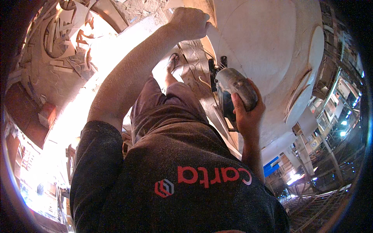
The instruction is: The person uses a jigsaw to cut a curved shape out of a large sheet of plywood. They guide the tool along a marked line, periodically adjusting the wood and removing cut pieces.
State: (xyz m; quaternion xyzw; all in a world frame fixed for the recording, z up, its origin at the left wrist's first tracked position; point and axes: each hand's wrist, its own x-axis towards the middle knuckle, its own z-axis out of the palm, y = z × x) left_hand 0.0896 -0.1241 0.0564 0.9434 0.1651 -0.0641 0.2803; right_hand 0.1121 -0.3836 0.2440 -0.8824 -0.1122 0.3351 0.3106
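My right hand point(248, 112) is wrapped round the dusty grey body of a jigsaw point(237, 83), its thumb along the near side. The tool's black base is at the left edge of a large pale wooden board point(256, 46); whether the blade touches the wood cannot be seen. A faint curved line runs across the board. Farther off, my left hand point(189, 24) is closed in a fist by the board's left edge. Its fingertips are turned away, so anything in them is hidden.
Curved wood offcuts point(72, 35) lie heaped on the floor at the far left, beside a strip of glaring light. My sandalled foot point(173, 61) stands below the board's left side. More cut pale panels point(316, 46) lie along the right.
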